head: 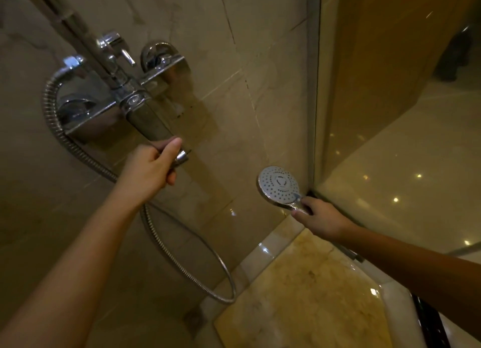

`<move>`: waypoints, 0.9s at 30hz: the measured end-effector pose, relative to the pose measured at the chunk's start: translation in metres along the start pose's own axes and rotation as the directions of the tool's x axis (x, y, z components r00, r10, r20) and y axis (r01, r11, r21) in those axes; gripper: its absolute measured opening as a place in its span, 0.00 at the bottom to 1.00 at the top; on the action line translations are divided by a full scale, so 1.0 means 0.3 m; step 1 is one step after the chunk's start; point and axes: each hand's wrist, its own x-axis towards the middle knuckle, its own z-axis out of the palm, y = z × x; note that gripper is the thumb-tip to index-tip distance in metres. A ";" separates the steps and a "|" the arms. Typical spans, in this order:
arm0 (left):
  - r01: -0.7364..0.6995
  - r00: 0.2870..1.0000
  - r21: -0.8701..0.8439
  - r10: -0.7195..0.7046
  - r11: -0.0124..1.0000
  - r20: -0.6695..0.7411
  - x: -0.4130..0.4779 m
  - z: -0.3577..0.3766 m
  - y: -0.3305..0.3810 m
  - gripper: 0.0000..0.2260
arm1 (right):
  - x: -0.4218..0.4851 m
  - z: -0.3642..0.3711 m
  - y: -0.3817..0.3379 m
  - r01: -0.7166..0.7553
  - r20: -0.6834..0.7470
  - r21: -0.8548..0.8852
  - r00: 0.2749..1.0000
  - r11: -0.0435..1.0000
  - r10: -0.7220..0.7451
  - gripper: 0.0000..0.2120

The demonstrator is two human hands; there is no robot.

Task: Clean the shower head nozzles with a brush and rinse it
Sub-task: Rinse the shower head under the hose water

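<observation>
The left hand [153, 165] is curled tight around the end of the mixer tap's long chrome lever [153, 125], thumb laid along its top. Down and to the right of that tap, close to the corner where the tiled wall [234, 100] meets the glass panel [390, 87], the right hand [321, 218] grips the shower head [279, 185] by its handle, the round nozzle face turned up toward us. The metal hose [179, 259] loops from the left end of the tap down the wall below it.
</observation>
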 end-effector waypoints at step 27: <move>0.034 0.999 0.064 -0.032 0.997 -0.033 -0.047 -0.002 0.052 0.17 | 0.009 -0.062 -0.043 0.113 -0.034 -0.080 0.993 0.990 -0.116 0.15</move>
